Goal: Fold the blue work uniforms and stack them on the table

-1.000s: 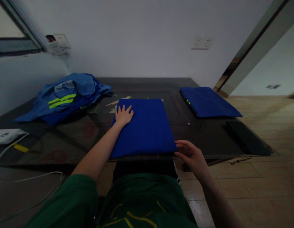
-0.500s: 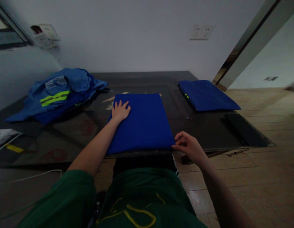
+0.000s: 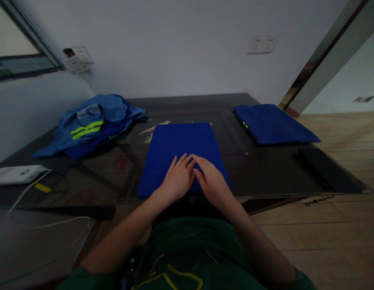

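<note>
A flat, neatly folded blue cloth point(image 3: 183, 139) lies on the dark table in front of me, its near edge along the table's front edge. My left hand point(image 3: 179, 177) rests on the near half of the cloth, palm down with the fingers stretched out. Beside it, my right hand point(image 3: 209, 177) also lies over the cloth, fingers extended and fairly close together. The fingertips of both hands meet near the middle of the near half. Neither hand appears to grip anything.
A crumpled blue garment point(image 3: 96, 121) with yellow-green stripes lies on the left of the table point(image 3: 235, 169). Another folded blue cloth point(image 3: 274, 123) is at the right, near a black flat object point(image 3: 329, 169). A white device point(image 3: 19, 175) with a cable sits at far left.
My left hand has slid from the cloth's upper left toward its near middle. My right hand has moved from the near right corner onto the cloth, meeting the left. The view has shifted slightly.
</note>
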`<state>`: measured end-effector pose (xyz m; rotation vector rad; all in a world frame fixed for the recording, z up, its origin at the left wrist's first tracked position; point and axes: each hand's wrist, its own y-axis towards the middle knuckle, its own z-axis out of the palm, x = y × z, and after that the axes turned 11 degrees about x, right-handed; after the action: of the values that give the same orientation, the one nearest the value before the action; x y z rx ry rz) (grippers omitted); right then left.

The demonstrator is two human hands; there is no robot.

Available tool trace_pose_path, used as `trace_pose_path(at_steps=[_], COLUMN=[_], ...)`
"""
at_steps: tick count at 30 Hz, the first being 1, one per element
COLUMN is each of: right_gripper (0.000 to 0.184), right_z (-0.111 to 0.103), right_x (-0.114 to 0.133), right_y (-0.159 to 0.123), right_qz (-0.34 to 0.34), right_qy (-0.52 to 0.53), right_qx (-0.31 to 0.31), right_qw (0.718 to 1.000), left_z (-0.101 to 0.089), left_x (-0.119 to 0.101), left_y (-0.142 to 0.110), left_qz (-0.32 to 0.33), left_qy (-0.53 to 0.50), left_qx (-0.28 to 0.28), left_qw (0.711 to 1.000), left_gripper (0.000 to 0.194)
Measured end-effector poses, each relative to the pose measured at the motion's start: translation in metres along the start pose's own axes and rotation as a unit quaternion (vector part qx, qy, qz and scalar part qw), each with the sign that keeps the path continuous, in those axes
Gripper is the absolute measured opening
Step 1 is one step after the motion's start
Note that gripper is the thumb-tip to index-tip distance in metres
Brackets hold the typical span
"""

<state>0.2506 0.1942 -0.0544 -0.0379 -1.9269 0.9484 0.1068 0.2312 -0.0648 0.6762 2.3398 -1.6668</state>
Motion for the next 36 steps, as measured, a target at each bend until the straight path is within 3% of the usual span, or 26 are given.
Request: trace_pose_path(at_steps=[3,5,9,18,28,31,33,36], right_gripper=[0.054,0.056,0.063,0.065,0.062,0.061,0.062,0.065], right_z=[0.026,0.031,0.023,0.008,-0.01,-0.024,-0.032,-0.037], right_x=[-0.012,-0.023,-0.036,-0.049,-0.065,-0.063,-0.059,-0.059], right_y=[0.013,0.011,-0.001,-0.017,-0.025,-0.006,0.016,0.051], right_qz=[0.051,0.074,0.068,0.09,0.144,0.138,0.126,0.111], right_qy=[-0.08,-0.148,-0.219,-0.258,-0.263,-0.252,-0.239,-0.232], right_qx=[0.062,0.089,0.11,0.104,0.085,0.09,0.09,0.129], right_qw=[0.994,0.982,0.967,0.956,0.95,0.954,0.959,0.958], left_z=[0.019,0.025,0.027,0.028,0.024,0.009,-0.004,-0.016], left_x=[-0.004,0.0,0.008,0.036,0.095,0.11,0.116,0.124], left_y=[-0.01,-0.01,-0.013,-0.04,-0.074,-0.063,-0.042,-0.001], left_qz=[-0.027,-0.03,-0.047,-0.095,-0.163,-0.179,-0.187,-0.142], left_qy=[-0.024,-0.029,-0.023,0.017,0.018,0.016,0.023,0.019], left_qx=[0.006,0.001,-0.012,-0.022,0.032,0.032,0.002,-0.025], left_qw=[0.999,0.999,0.999,0.995,0.986,0.983,0.982,0.989], left_gripper=[0.052,0.052,0.053,0.053,0.059,0.051,0.046,0.047])
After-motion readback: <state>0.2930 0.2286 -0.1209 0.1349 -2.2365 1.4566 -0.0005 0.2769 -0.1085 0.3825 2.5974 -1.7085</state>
